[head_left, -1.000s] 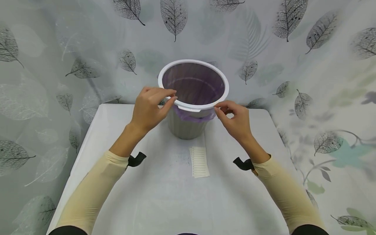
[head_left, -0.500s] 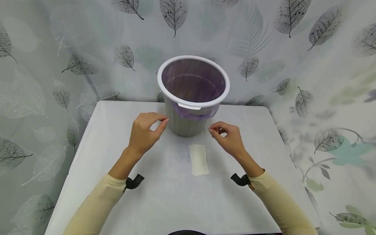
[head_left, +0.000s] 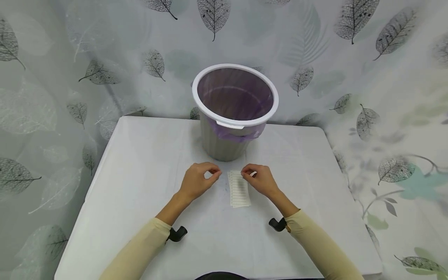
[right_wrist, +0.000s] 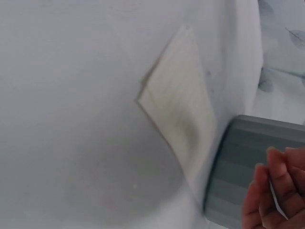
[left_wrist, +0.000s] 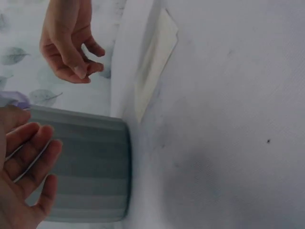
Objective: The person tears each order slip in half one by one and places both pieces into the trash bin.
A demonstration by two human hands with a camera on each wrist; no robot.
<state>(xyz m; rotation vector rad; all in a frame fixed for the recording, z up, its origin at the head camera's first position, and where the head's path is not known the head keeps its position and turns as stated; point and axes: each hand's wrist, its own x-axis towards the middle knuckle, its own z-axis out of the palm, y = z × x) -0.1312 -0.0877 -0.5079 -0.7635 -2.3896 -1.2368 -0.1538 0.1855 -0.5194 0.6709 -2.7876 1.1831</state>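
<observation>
Several cream paper strips with printed lines [head_left: 239, 193] lie overlapped on the white table, in front of a grey ribbed bin [head_left: 222, 146]. My left hand [head_left: 199, 181] hovers left of the strips, thumb and fingers loosely curved and apart, holding nothing. To their upper right is my right hand [head_left: 260, 179], its fingertips over the strips' far end, loosely bent with nothing visible between them. In the left wrist view the right hand [left_wrist: 69, 45] hangs above the table, clear of the paper [left_wrist: 155, 64]. The right wrist view shows the strips [right_wrist: 178, 105] flat.
The bin has a white rim [head_left: 235, 125] and a purple liner bag [head_left: 231, 134] folded below it. White cloth covers the table [head_left: 140, 163]. A leaf-patterned curtain [head_left: 119, 46] hangs behind and at the sides.
Both hands have left the bin's rim and come down towards me and inward, to either side of the paper strips. The bin and the strips stay in place.
</observation>
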